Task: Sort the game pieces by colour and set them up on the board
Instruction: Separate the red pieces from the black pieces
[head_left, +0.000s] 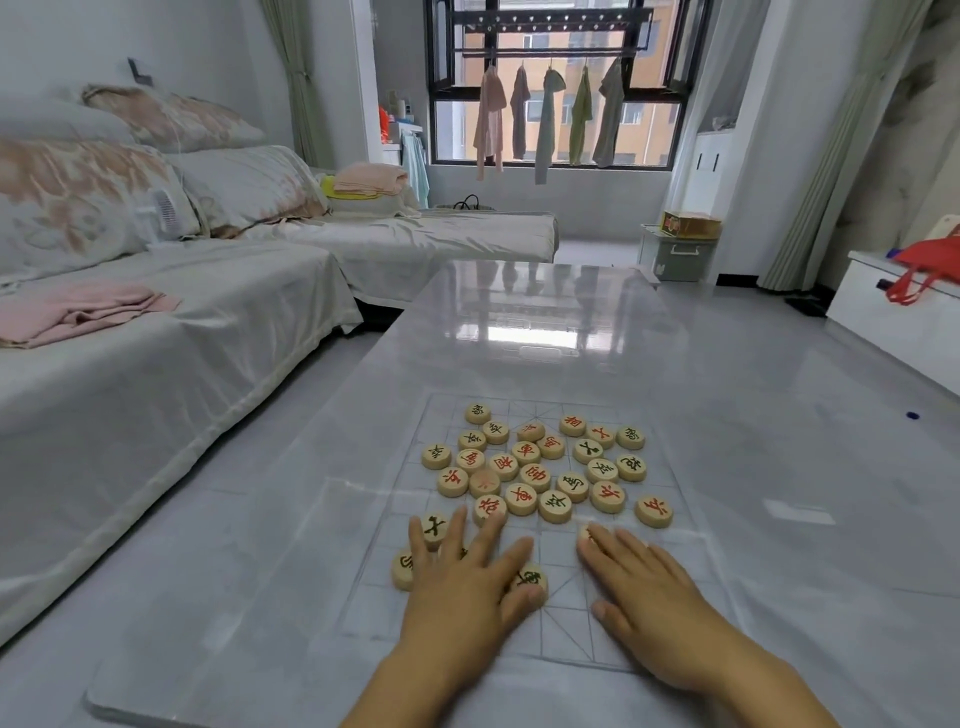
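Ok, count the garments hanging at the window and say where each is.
5, hung in one row, left to right: pink garment far left, brown garment, pale green garment in the middle, yellow-green garment, grey garment far right. None looks hidden.

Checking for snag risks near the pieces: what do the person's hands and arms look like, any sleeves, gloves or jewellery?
Both the left hand and the right hand are bare: no gloves, rings, watch or bracelet show. The forearms are bare too; no sleeve enters the frame.
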